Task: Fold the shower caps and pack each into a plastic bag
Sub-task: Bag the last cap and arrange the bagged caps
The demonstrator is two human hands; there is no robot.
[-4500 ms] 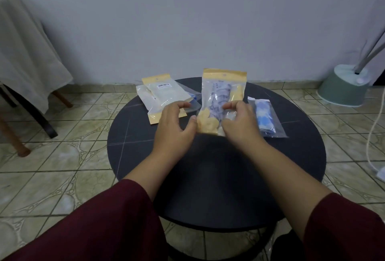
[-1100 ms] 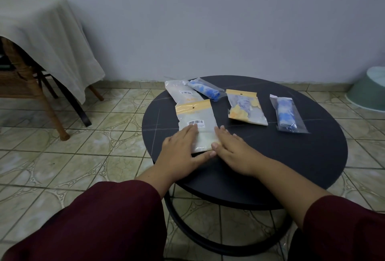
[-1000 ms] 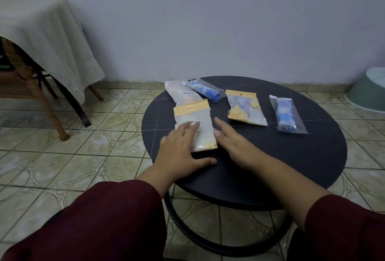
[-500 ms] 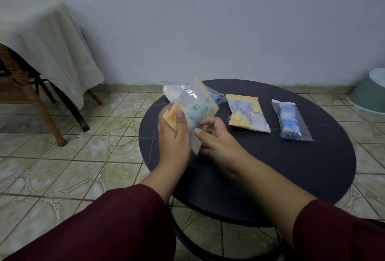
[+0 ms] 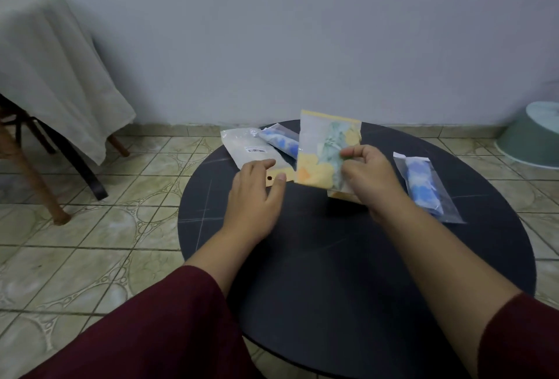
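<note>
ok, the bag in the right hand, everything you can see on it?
The bag is a clear plastic pouch with a yellow strip along its top edge. Inside sits a folded cap in pale green and yellow, filling most of it. It is held roughly upright, lifted above the round black table, front face toward the camera. The right hand pinches its right edge, thumb in front; the left hand is apart from it, fingers relaxed. Whether the top is sealed cannot be told.

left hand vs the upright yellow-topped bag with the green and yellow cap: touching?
Apart. The head view shows dark table between the left hand and the upright yellow-topped bag; only the right hand pinches that bag.
</note>
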